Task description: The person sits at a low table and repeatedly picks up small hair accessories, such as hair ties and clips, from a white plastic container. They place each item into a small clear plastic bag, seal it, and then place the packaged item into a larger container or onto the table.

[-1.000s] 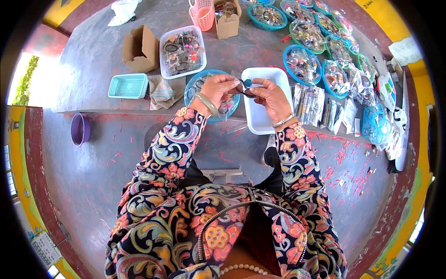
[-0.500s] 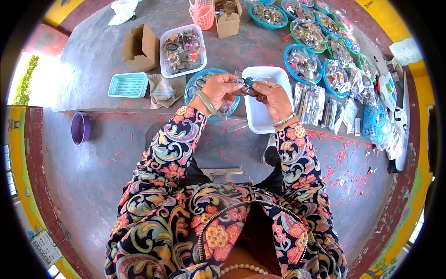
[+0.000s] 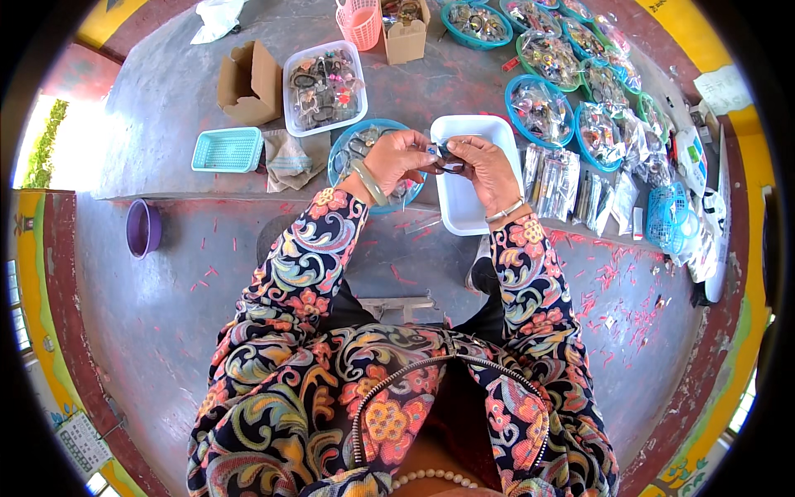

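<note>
My left hand [image 3: 394,159] and my right hand [image 3: 487,170] meet above the gap between a round blue basket and a white tray. Pinched between their fingertips is a small dark loop [image 3: 448,162], which looks like a hair tie; the fingers partly cover it. The blue basket [image 3: 334,171] lies under my left hand and holds dark loops and clear plastic packets. Beneath my right hand is the white rectangular tray [image 3: 464,222], its visible inside bare. Another white tray [image 3: 362,116], beyond my left hand, is filled with dark loops and colourful small pieces in clear plastic.
A turquoise basket [image 3: 228,152], folded cloth [image 3: 290,161] and cardboard box [image 3: 251,83] lie left. At the back are a pink basket [image 3: 358,26] and another box [image 3: 407,45]. Several filled round baskets [image 3: 540,112] and packets [image 3: 553,184] crowd the right. A purple bucket [image 3: 144,228] stands lower left.
The dark loop has turned between my fingertips, and the clear plastic and teal bit seen beside it no longer show. Both hands stay in nearly the same place.
</note>
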A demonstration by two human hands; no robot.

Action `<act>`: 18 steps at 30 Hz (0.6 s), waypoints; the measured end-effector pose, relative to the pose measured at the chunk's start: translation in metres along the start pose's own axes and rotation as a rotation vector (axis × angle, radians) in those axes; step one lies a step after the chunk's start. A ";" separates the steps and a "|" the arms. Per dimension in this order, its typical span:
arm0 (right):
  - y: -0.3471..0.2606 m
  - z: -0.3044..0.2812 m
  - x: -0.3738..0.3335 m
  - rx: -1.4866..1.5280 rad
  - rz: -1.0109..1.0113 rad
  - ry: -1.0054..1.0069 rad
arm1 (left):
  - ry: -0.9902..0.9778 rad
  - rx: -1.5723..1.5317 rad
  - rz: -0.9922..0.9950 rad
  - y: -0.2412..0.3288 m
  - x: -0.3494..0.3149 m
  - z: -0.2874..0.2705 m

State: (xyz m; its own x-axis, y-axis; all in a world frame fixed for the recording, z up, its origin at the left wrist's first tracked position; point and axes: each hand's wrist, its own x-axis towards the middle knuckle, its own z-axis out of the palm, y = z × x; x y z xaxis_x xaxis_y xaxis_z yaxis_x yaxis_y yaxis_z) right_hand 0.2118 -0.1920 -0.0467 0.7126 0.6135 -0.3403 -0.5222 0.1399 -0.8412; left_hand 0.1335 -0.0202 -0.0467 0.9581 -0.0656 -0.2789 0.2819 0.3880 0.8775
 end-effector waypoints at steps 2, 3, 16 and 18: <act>0.001 0.000 0.001 -0.017 -0.002 0.010 | 0.028 -0.013 0.023 0.000 0.000 0.001; 0.001 0.000 0.001 -0.039 0.001 0.029 | 0.039 -0.021 0.033 -0.001 0.001 0.001; -0.005 0.004 -0.004 -0.227 0.033 0.030 | 0.119 0.161 0.013 -0.001 0.003 -0.003; -0.004 0.004 -0.003 -0.160 0.038 0.059 | 0.111 0.166 -0.012 -0.001 0.003 -0.004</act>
State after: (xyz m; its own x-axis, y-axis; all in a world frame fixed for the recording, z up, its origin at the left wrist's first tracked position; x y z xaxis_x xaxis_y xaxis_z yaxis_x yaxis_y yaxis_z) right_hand 0.2094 -0.1912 -0.0407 0.7228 0.5683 -0.3932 -0.4712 -0.0109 -0.8820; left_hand 0.1357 -0.0173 -0.0495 0.9458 0.0359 -0.3227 0.3064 0.2301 0.9237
